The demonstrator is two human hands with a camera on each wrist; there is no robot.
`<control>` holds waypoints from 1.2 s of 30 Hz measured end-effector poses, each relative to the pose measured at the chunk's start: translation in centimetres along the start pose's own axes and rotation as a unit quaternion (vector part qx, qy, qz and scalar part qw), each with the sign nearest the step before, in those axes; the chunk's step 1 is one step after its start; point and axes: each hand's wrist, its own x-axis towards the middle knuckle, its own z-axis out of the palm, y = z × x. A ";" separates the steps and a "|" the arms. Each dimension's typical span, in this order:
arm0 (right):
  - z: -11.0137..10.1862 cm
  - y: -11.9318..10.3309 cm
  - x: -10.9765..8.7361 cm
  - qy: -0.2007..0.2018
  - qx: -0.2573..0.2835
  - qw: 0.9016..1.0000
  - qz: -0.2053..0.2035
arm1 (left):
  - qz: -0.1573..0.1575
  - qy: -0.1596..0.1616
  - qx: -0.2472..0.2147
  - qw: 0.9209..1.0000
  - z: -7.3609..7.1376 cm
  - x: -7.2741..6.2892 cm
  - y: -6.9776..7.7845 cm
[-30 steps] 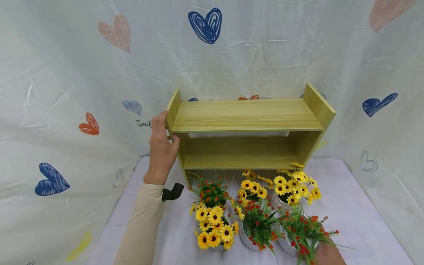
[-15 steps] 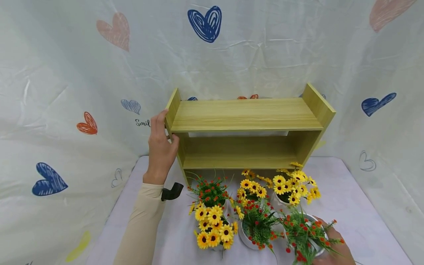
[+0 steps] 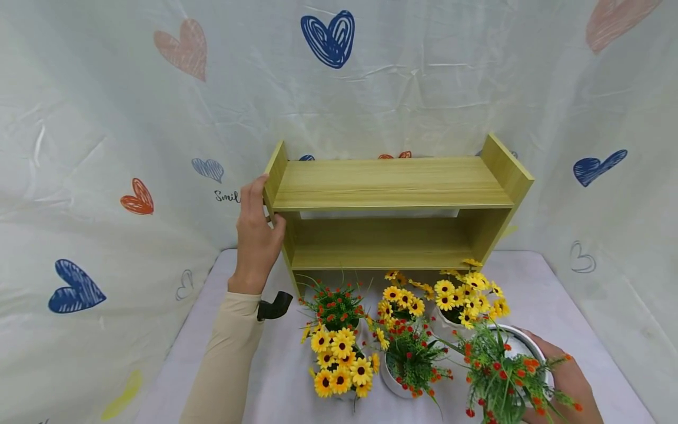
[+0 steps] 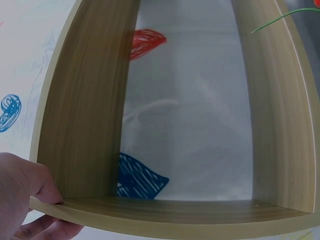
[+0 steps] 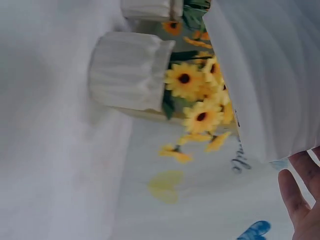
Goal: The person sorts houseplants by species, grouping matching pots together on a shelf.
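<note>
My left hand [image 3: 255, 241] grips the left side panel of a light wooden two-tier shelf [image 3: 394, 184]. In the left wrist view, the thumb of that hand [image 4: 25, 192] lies on the panel's inner side and other fingers are beneath the edge. At front right, my right hand [image 3: 572, 380] holds a white flowerpot [image 3: 544, 357] of grass with small red flowers [image 3: 503, 371]. The right wrist view has the pot's ribbed wall [image 5: 272, 75] up close, tilted, with fingers [image 5: 295, 195] against its lower part; the rest of the hand is out of frame.
Before the shelf stand several other potted plants: yellow sunflowers [image 3: 343, 365], more sunflowers [image 3: 471, 297] and sunflowers [image 3: 405, 301], plus red-flowered grass [image 3: 339, 309] and another red-flowered plant [image 3: 415, 356]. A heart-printed curtain [image 3: 424, 82] surrounds the pale table [image 3: 529, 282].
My right hand has lifted the red-flowered pot and carried it rightward, away from the neighbouring pots. My left hand keeps its hold on the shelf.
</note>
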 end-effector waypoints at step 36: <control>0.4 -8.8 16.0 0.126 -0.155 0.946 -0.254 | -0.009 -0.007 -0.004 1.000 0.1 -0.2 0.1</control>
